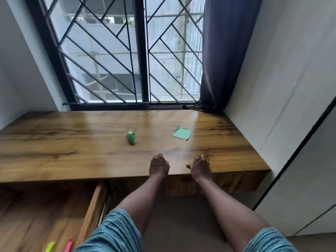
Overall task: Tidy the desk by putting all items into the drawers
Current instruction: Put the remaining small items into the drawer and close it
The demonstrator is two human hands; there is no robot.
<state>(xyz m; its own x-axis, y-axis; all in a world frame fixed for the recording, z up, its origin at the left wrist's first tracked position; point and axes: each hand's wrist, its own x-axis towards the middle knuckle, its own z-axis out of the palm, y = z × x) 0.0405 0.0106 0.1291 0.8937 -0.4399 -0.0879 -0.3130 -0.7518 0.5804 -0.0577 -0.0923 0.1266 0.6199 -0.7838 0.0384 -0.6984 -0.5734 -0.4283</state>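
A crumpled green object (131,138) lies near the middle of the wooden desk (54,142). A green square sticky note (182,133) with a curled corner lies to its right. My left hand (159,165) rests near the desk's front edge with its fingers curled under. My right hand (200,165) rests beside it, fingers curled and thumb sticking out to the left. Neither hand shows anything in it. Both are well short of the green items. An open wooden drawer (92,202) sits below the desk at the lower left.
A yellow-green strip (50,246) and a pink strip (68,245) lie inside the open drawer. A barred window (143,51) and a dark curtain (218,60) stand behind the desk. White walls close in on both sides.
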